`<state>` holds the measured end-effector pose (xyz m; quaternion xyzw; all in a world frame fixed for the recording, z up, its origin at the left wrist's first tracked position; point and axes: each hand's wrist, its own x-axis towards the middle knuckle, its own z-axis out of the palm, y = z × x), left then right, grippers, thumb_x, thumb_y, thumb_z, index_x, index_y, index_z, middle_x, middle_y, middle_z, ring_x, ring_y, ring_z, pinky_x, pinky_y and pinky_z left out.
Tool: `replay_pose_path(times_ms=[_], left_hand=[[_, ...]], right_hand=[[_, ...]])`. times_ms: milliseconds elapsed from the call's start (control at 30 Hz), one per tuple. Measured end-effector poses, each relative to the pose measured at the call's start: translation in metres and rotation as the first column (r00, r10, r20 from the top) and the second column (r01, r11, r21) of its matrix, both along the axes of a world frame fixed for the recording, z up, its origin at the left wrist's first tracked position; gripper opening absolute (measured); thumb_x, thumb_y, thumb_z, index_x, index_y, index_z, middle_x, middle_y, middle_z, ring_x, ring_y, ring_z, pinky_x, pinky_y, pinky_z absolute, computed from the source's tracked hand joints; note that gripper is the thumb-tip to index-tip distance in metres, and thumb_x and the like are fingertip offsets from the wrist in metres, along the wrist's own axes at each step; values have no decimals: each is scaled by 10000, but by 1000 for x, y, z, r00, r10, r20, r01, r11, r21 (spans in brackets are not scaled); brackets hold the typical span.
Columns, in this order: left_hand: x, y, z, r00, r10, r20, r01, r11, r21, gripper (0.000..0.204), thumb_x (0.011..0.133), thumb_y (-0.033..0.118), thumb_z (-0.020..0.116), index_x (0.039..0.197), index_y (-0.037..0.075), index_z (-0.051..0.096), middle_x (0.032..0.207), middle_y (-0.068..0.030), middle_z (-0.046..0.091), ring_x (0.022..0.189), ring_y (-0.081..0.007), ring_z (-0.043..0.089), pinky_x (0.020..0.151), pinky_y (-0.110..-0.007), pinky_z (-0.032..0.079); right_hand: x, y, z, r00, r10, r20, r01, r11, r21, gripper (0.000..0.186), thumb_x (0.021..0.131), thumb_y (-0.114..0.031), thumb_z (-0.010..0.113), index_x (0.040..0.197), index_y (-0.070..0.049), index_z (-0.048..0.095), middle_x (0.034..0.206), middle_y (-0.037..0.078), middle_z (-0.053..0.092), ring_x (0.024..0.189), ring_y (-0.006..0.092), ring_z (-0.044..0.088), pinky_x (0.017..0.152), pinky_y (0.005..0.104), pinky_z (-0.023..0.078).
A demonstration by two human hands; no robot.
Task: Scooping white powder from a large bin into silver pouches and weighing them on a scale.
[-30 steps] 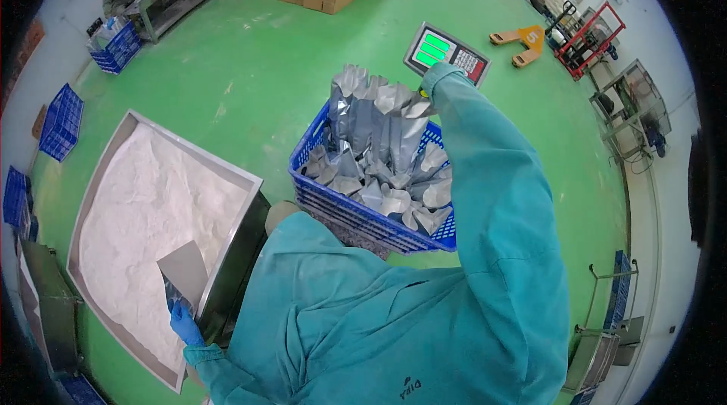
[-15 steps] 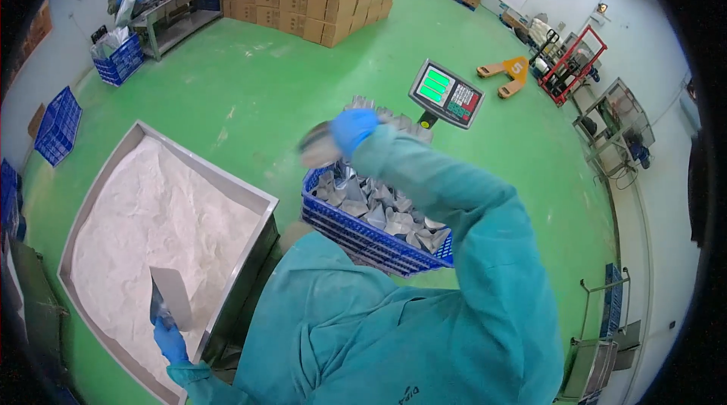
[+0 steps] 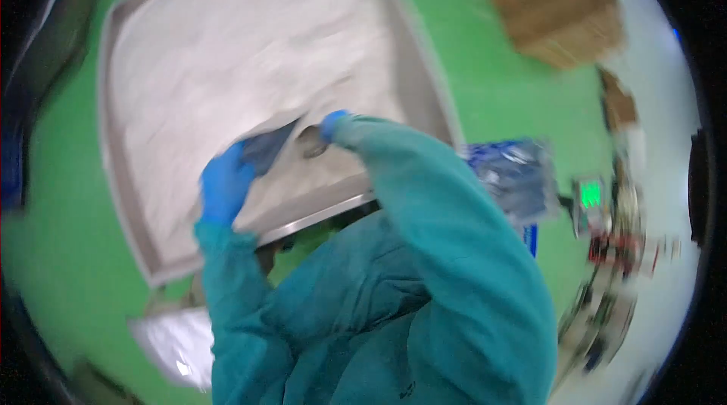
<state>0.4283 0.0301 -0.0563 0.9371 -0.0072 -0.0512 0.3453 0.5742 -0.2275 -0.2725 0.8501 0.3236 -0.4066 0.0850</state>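
Observation:
A large metal tray holds white powder in front of me, blurred by motion. My left hand, in a blue glove, grips a dark grey foil pouch over the powder at the near side. Just to its right, my gloved right hand is closed on a round metal scoop, whose edge is too smeared to show whether it touches the pouch or the powder. My sleeve hides much of the right hand.
A blue crate with grey pouches stands right of the tray, beside a scale with a green display. Stacked cartons are at the upper right, red-framed equipment at the right, a silvery bag at the lower left.
The view has swung round toward the tray. My right hand and scoop have moved from above the crate to beside the pouch over the powder; my left hand has raised the pouch.

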Motion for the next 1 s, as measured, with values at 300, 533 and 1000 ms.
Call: replay_pose_path(times_ms=[300,533,1000], left_hand=[[-11,52,-37,968,249,-41,-250,968,-14,457,716,169,550,1172,172,539,835,-170,632,778,-353,600,685,-431,479],[4,44,-53,976,202,-82,-209,975,-82,451,727,145,542,1176,109,530,865,-207,617,789,-373,594,707,-442,479],[-1,-12,-51,954,295,-56,-300,947,-112,254,743,159,577,936,-7,572,821,-220,604,786,-382,586,680,-454,479]], right_hand=[[-88,75,-128,973,165,-161,-137,975,173,270,713,-301,573,833,-85,681,893,167,645,860,345,606,760,433,472],[-31,43,194,998,29,61,-34,996,80,301,761,-312,526,818,-52,667,857,203,625,810,369,601,742,446,470],[-40,163,289,790,394,469,-371,917,-145,188,721,-239,592,797,-99,693,811,127,663,765,283,645,659,386,501]])
